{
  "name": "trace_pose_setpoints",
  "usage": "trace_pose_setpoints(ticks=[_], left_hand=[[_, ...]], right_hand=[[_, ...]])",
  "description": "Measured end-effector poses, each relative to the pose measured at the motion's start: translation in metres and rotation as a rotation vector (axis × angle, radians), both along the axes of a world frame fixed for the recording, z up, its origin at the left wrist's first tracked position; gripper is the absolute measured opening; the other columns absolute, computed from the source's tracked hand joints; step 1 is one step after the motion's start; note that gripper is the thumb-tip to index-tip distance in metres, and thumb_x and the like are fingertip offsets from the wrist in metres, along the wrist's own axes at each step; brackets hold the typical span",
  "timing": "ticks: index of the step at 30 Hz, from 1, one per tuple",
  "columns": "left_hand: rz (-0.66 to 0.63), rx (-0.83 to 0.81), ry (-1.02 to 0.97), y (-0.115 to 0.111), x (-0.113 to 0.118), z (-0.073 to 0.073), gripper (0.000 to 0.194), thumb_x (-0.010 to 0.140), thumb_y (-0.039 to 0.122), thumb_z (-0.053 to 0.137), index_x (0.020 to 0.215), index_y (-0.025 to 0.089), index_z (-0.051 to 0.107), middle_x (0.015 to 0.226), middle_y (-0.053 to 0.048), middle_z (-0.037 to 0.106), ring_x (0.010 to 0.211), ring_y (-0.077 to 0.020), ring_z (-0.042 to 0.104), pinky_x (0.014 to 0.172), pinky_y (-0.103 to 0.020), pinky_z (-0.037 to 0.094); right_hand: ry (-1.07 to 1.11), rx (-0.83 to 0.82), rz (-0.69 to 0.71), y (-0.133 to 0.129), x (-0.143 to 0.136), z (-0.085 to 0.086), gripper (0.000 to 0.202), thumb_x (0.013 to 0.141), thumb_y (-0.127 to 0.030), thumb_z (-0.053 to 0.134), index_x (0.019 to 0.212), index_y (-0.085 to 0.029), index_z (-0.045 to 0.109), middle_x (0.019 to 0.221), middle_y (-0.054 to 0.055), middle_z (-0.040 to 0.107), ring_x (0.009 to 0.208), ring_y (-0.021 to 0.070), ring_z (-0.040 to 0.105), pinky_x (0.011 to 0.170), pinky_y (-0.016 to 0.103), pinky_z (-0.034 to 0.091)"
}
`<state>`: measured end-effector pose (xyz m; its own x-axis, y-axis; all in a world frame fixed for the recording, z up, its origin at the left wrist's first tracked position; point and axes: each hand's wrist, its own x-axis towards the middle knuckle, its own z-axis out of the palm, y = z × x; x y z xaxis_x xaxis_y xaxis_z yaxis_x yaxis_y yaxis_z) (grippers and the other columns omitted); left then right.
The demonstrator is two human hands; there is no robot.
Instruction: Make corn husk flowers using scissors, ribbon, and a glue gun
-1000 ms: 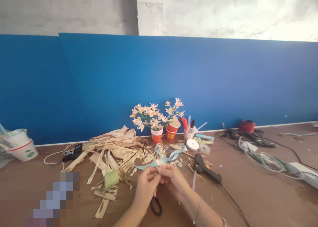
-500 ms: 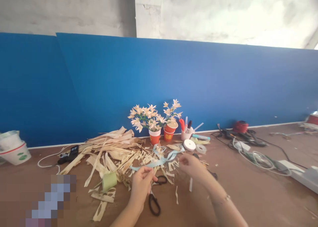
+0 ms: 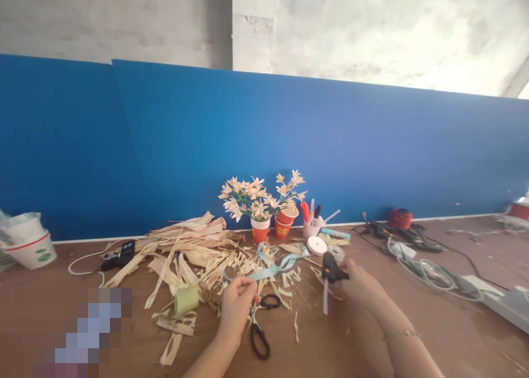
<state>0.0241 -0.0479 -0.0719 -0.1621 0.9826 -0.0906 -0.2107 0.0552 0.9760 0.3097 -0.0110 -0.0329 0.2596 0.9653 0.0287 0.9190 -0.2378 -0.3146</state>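
Note:
My right hand [image 3: 359, 281] is closed on a black glue gun [image 3: 333, 269], with a pale, translucent glue stick [image 3: 325, 300] hanging from it. The gun is to the right of the scattered husk strips. My left hand [image 3: 238, 298] is pinched closed; whatever lies between its fingertips is too small or hidden to name. Partly behind that hand rests a pair of black-handled scissors [image 3: 260, 336] on the table. A light blue ribbon [image 3: 275, 269] runs across the scraps just beyond my left fingers.
Dried husk strips [image 3: 190, 240] lie heaped at left, near a green roll [image 3: 185, 301]. Paper cups [image 3: 260, 232] hold pale flowers [image 3: 250, 193] before a blue partition [image 3: 289, 130]. A white roll [image 3: 317, 246] and a pen cup [image 3: 311, 229] stand right, then cables [image 3: 433, 270] and a power strip [image 3: 496, 295].
My right hand has moved right and taken hold of the glue gun, which was lying on the table. My left hand keeps its pinch in nearly the same place. The view has shifted slightly.

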Motion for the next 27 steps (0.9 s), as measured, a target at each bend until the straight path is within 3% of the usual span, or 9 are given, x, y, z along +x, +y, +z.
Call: trace_pose_setpoints(ticks=[2,5,8,12,15,20,27], left_hand=[[0.011,0.002,0.014,0.001,0.0,-0.002,0.023,0.063,0.037,0.067,0.063,0.017,0.055,0.041,0.003,0.056,0.034,-0.007,0.039,0.038,-0.017,0.021],[0.023,0.002,0.049,0.002,-0.002,-0.003,0.022,0.063,0.036,0.067,0.062,0.017,0.055,0.042,0.002,0.057,0.035,-0.0085,0.041,0.039,-0.018,0.021],[0.042,0.019,0.063,0.004,-0.005,-0.006,0.024,0.062,0.038,0.067,0.063,0.017,0.055,0.042,0.002,0.057,0.036,-0.0094,0.042,0.039,-0.019,0.022],[0.06,0.025,0.059,0.008,-0.009,-0.011,0.026,0.063,0.041,0.066,0.064,0.017,0.055,0.041,0.003,0.057,0.033,-0.0073,0.035,0.039,-0.019,0.021],[0.074,0.013,0.083,0.009,-0.011,-0.012,0.024,0.064,0.039,0.064,0.065,0.017,0.055,0.042,0.003,0.057,0.033,-0.0069,0.034,0.039,-0.019,0.02],[0.061,0.017,0.13,0.006,-0.01,-0.009,0.016,0.067,0.033,0.061,0.065,0.018,0.055,0.043,0.003,0.057,0.036,-0.0094,0.041,0.04,-0.02,0.024],[0.063,0.035,0.192,0.004,-0.008,-0.005,0.01,0.067,0.026,0.059,0.063,0.018,0.054,0.042,0.003,0.057,0.04,-0.0124,0.048,0.044,-0.022,0.031]], right_hand=[[0.193,0.074,0.014,0.0,-0.004,0.01,0.032,0.066,-0.034,0.056,0.094,-0.019,0.057,0.085,0.009,0.066,0.072,0.0237,0.06,0.058,0.029,0.039],[0.564,0.222,0.166,-0.001,-0.028,0.018,0.026,0.066,-0.034,0.057,0.086,-0.019,0.06,0.074,0.005,0.065,0.065,0.0198,0.056,0.057,0.027,0.038],[0.887,0.122,0.221,-0.003,-0.062,0.015,0.021,0.064,-0.035,0.061,0.076,-0.018,0.062,0.046,-0.004,0.049,0.045,0.0127,0.041,0.047,0.025,0.03],[1.097,0.014,0.366,-0.006,-0.099,0.001,0.013,0.065,-0.03,0.065,0.07,-0.018,0.062,0.048,-0.004,0.047,0.047,0.0112,0.04,0.048,0.025,0.03],[1.144,0.059,0.446,-0.011,-0.117,-0.013,0.016,0.064,-0.031,0.068,0.066,-0.017,0.061,0.054,-0.002,0.052,0.051,0.0114,0.042,0.05,0.025,0.033],[0.986,0.142,0.632,-0.017,-0.13,-0.033,0.013,0.068,-0.029,0.066,0.07,-0.018,0.06,0.063,-0.001,0.056,0.06,0.0141,0.049,0.057,0.025,0.039],[0.815,0.176,0.624,-0.014,-0.132,-0.037,0.009,0.074,-0.027,0.06,0.071,-0.019,0.056,0.065,0.0,0.056,0.059,0.0152,0.053,0.056,0.026,0.041]])
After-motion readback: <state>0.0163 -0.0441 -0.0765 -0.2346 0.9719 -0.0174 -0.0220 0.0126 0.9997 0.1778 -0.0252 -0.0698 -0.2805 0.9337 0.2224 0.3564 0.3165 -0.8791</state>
